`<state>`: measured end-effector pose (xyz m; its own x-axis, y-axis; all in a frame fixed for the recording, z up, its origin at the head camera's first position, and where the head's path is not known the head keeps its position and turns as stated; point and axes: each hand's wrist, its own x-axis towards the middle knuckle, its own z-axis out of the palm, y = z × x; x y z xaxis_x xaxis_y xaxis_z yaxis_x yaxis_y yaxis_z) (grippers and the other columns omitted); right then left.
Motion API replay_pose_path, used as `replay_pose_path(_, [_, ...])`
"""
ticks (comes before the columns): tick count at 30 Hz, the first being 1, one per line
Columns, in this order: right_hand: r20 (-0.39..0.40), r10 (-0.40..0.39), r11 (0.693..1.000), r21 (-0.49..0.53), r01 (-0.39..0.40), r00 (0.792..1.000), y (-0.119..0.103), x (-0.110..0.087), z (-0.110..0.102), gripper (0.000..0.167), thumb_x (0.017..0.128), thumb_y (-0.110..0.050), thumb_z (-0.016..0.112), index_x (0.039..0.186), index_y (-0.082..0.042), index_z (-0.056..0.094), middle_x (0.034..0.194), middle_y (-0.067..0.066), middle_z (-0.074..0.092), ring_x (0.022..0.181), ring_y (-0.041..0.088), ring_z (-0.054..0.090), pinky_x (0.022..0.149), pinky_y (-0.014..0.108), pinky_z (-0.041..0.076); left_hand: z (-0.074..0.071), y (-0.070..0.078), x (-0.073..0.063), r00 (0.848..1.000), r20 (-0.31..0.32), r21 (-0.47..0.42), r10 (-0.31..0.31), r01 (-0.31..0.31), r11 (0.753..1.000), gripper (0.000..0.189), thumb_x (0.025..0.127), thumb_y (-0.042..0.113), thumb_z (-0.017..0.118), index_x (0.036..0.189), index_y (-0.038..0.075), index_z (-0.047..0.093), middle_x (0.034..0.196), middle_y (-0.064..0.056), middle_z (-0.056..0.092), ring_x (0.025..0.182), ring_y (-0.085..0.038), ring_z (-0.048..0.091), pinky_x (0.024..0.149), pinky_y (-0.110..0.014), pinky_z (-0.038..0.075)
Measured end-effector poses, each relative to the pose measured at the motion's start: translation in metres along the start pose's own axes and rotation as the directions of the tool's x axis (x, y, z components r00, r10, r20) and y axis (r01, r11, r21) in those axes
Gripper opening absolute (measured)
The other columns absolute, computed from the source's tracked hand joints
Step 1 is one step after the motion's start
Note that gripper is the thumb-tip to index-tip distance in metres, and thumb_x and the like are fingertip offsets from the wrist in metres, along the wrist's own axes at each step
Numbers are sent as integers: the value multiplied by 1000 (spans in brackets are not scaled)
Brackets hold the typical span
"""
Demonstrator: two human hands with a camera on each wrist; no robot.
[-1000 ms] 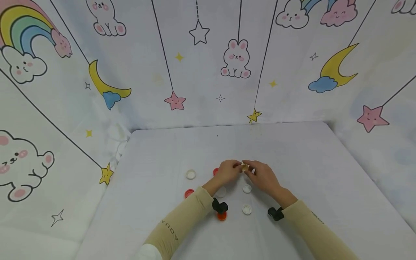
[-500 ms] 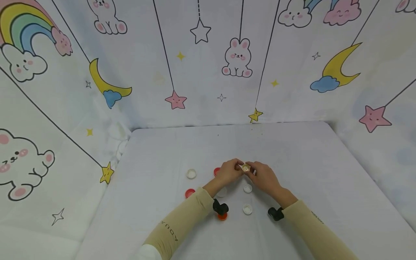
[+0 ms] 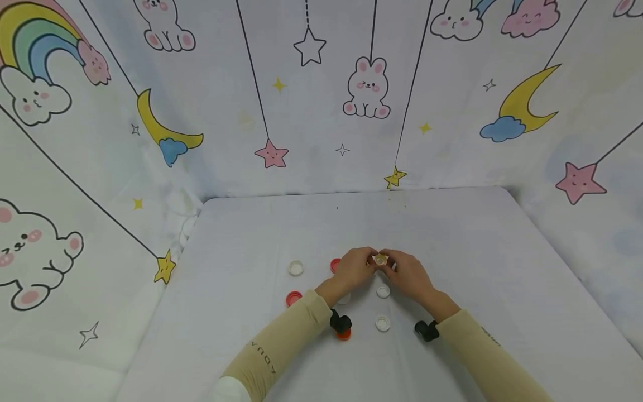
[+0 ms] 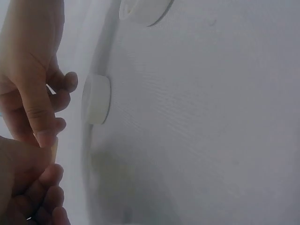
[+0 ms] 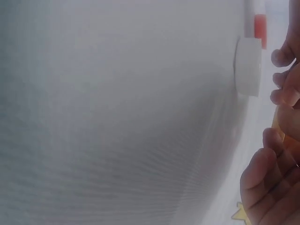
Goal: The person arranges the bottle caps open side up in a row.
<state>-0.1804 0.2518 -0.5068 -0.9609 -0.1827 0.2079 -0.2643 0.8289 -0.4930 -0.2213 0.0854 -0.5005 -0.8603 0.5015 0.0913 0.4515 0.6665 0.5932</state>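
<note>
Both hands meet over the table around a small yellowish bottle cap (image 3: 380, 259), its pale ring facing up in the head view. My left hand (image 3: 354, 267) pinches the cap's left side, and my right hand (image 3: 408, 273) grips it from the right with thumb and fingers. Only a sliver of the yellow cap shows in the left wrist view, as fingers cover the rest. Just below the hands lies a white cap (image 3: 383, 291). A red cap (image 3: 335, 266) is partly hidden behind my left hand.
More caps lie on the white table (image 3: 467, 240): a cream one (image 3: 296, 268), a red one (image 3: 293, 298), another white one (image 3: 382, 323), and an orange one (image 3: 344, 334) half under the left wrist camera. A cartoon-printed cloth (image 3: 321, 123) stands behind the table.
The cap has turned between the fingers, so more of its face shows than a second ago. My left fingers have shifted slightly against it; both arms stay nearly in place.
</note>
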Motion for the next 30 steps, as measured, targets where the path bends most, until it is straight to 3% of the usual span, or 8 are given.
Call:
replay_pose_path(10, [7,-10,1000,-22,10,1000,2,1,2,39,88,-11,71,125,-2,63,87,4,67,63,7,51,55,26,42,2,-1,0,999,-27,136,40,-36,990,25,92,21,68,115,11,71,93,2,70,85,-12,62,72,-24,48])
replay_pose_path(17, [38,-13,1000,-21,14,999,3,1,5,32,89,-11,71,120,-5,66,86,2,66,65,7,52,57,27,44,3,0,-4,999,9,223,49,-50,974,26,93,23,67,116,11,71,92,2,70,92,-15,62,78,-25,49])
replay_pose_path(23, [63,-18,1000,-23,20,998,6,0,7,31,89,-12,71,119,-6,67,84,0,66,66,8,53,59,29,45,6,0,-3,998,9,254,65,-65,965,23,92,21,67,112,11,73,92,1,71,90,-17,63,74,-25,49])
replay_pose_path(30, [96,-11,999,-35,15,995,7,0,6,31,89,-15,72,119,-6,68,83,-2,64,67,8,54,60,29,45,10,-1,-1,999,28,273,26,-32,961,24,91,23,69,112,13,73,90,1,70,87,-16,62,70,-25,48])
